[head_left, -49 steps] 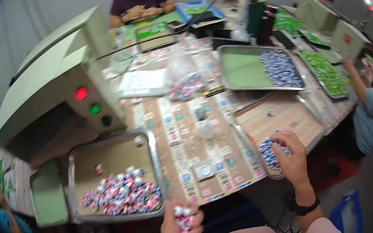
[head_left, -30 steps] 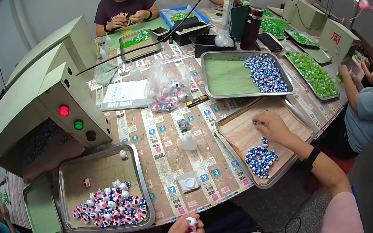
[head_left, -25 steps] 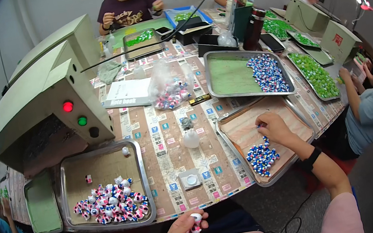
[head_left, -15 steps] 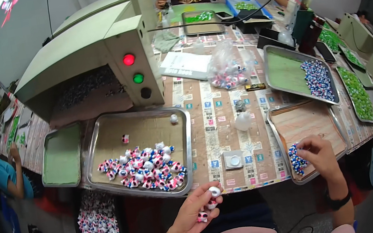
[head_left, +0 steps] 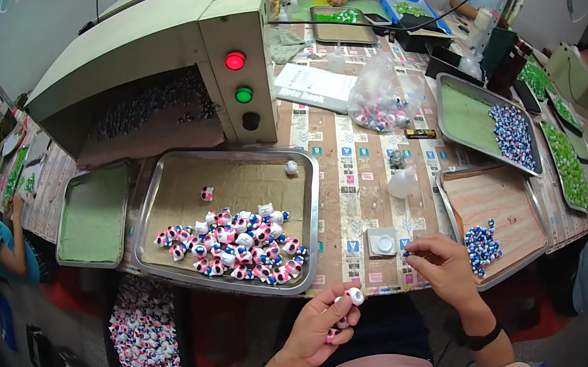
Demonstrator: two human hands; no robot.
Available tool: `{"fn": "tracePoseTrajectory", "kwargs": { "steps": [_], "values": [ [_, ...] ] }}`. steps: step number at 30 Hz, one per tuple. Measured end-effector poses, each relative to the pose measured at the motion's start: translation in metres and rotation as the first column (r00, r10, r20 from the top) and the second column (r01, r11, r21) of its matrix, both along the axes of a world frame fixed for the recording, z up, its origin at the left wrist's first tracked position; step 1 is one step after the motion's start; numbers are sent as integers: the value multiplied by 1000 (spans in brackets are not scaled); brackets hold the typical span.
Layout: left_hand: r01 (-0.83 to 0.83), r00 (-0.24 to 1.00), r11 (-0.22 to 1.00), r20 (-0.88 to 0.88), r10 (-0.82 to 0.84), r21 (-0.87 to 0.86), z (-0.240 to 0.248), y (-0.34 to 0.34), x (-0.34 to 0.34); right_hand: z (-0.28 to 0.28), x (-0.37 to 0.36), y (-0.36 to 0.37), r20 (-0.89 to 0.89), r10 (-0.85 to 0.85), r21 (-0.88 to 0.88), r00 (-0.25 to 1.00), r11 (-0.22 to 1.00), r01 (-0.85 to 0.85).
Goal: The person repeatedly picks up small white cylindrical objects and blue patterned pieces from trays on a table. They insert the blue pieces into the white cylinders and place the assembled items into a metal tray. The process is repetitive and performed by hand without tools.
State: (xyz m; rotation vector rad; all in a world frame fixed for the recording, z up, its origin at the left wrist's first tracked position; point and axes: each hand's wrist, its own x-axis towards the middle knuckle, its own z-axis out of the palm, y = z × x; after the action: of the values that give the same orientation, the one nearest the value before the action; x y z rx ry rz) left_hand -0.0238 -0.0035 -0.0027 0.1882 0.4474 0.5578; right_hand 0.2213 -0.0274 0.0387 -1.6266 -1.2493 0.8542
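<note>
Low at the front table edge, my left hand (head_left: 317, 333) is closed around a few small toy pieces. A white one with a round ring-like end (head_left: 355, 297) sticks up at the thumb, and pink-and-white ones show under the fingers. My right hand (head_left: 444, 269) pinches a tiny blue piece (head_left: 406, 253) between thumb and fingertips. Just beyond it lies a small square block with a round white dish (head_left: 382, 243). To its right, a lined metal tray (head_left: 500, 199) carries a heap of blue-and-white pieces (head_left: 483, 245). A larger tray (head_left: 314, 196) on the left holds pink, white and blue toy figures (head_left: 238, 247).
A cream machine (head_left: 155, 51) with red and green lights stands behind the large tray. Further right are a plastic bag of pieces (head_left: 383, 102), a small bottle (head_left: 402, 183) and another tray (head_left: 470, 99). A crate of figures (head_left: 145, 340) sits below. Several people work nearby.
My right hand has moved left from the heap of blue-and-white pieces to beside the square block, with a tiny blue piece in its fingertips. My left hand keeps its pieces.
</note>
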Motion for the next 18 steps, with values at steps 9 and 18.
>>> {"fn": "tracePoseTrajectory", "kwargs": {
  "steps": [9,18],
  "values": [
    [-6,998,1000,-68,8,20,-2,-2,3,-18,-13,31,442,36,146,896,983,-112],
    [-22,996,1000,-84,22,7,-2,-2,5,-21,-11,33,496,29,142,868,983,-113]
  ]
}}
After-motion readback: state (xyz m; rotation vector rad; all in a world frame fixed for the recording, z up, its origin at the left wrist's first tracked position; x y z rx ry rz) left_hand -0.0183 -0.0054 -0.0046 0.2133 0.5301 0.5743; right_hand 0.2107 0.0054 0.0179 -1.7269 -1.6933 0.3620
